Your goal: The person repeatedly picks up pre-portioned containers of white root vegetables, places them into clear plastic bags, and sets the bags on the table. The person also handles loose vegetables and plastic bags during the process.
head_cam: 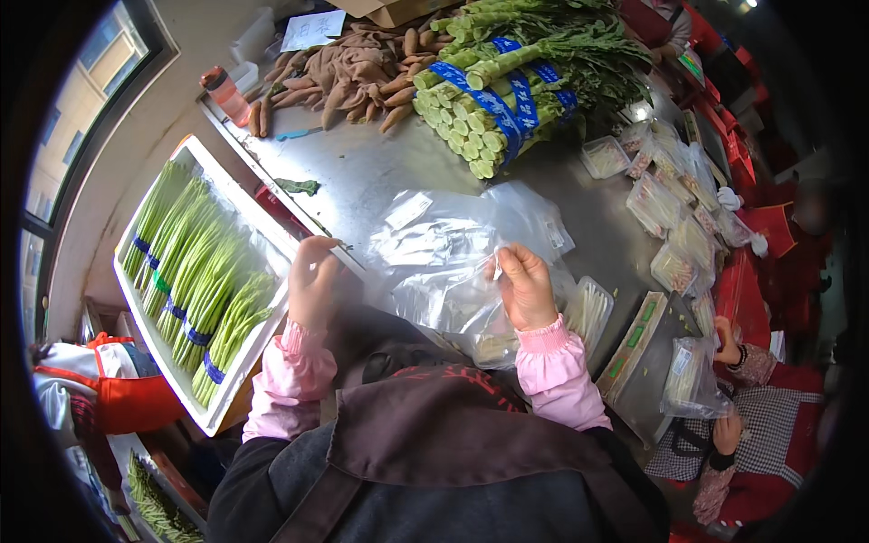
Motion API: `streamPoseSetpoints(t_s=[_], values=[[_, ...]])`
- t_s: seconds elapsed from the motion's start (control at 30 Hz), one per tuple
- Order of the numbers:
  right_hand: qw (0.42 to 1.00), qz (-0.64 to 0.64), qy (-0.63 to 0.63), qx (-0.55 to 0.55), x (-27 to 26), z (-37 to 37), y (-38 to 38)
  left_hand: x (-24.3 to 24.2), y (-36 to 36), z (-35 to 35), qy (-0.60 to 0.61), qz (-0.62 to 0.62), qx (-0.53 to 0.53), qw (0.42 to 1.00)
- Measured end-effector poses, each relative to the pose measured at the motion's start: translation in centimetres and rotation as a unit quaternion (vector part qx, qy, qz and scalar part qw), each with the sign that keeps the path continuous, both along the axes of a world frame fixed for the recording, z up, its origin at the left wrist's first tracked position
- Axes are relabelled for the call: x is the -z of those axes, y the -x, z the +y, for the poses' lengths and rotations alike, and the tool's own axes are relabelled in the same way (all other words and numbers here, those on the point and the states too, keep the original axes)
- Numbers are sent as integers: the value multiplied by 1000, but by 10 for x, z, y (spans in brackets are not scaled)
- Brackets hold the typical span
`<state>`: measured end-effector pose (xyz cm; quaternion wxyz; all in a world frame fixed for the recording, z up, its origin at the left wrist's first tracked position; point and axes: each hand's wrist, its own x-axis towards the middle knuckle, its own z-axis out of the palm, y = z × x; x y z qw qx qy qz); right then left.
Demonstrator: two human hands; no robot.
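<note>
My right hand (531, 288) pinches the edge of a clear plastic bag (434, 251) between thumb and fingers. A small white bit shows at the fingertips. That bag lies crumpled on the metal table (360, 163) and bears a printed label; another clear bag (533, 214) lies behind it. My left hand (312, 285) is raised at the table's left edge, near the foam box, its fingers curled and apart. Motion blurs it, and nothing shows in its grasp. Beside my right wrist is a tray of pale stalks (589, 312). Another bagged tray (494, 349) is partly hidden beneath the bag.
A white foam box (234, 193) of banded green stalks stands left. Behind lie stem lettuces (475, 122) in blue bands, sweet potatoes (400, 98), a blue-handled knife (299, 134) and a bottle (224, 95). Packed trays (672, 203) crowd the right, where a co-worker's hands (728, 434) hold a bagged pack (692, 380).
</note>
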<state>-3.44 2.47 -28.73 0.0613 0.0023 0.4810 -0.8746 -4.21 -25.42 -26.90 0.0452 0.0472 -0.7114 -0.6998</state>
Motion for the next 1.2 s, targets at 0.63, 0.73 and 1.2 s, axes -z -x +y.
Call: streamPoseSetpoints(t_s=[0.63,0.73,1.2], values=[[990,45,-128,31,11,-2,-35,-33,-33,39,270,165,151,937],[994,45,-78,-66,-30,-32,-43,-42,-42,73,389,270,274,837],[698,-220,-595,332,151,234,-123,-20,-20,18,458,310,187,812]])
